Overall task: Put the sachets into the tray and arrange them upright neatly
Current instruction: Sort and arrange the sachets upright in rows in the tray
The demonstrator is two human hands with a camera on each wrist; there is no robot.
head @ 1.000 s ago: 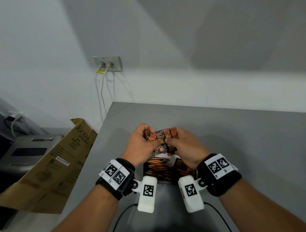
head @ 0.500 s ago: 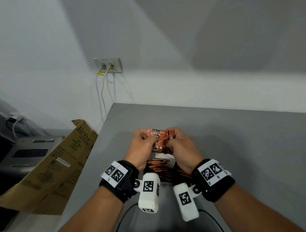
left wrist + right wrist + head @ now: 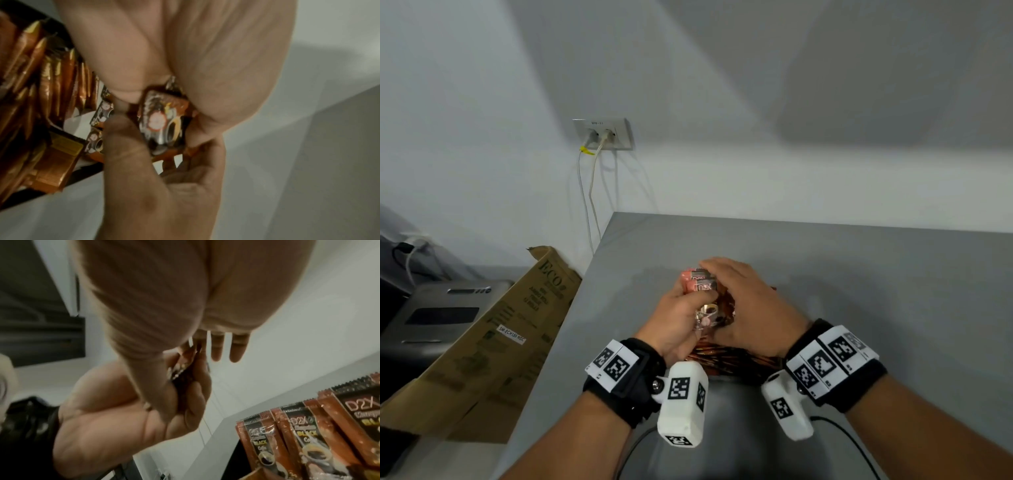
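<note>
A small bundle of orange-and-black coffee sachets is held above the grey table. My left hand grips it from the left, thumb on the near face. My right hand lies against the bundle's right and far side, its fingers straight. Just below my wrists is the dark tray, with several sachets standing upright in it. My hands and the wrist cameras hide most of the tray in the head view.
A flattened cardboard box leans off the table's left edge, beside a grey machine. A wall socket with two cables hangs behind the left corner. Bare table stretches to the right and towards the wall.
The bundle has turned from lying crosswise to nearly upright. My right hand has let go of its end and flattened over the far side, and both wrists have shifted slightly right.
</note>
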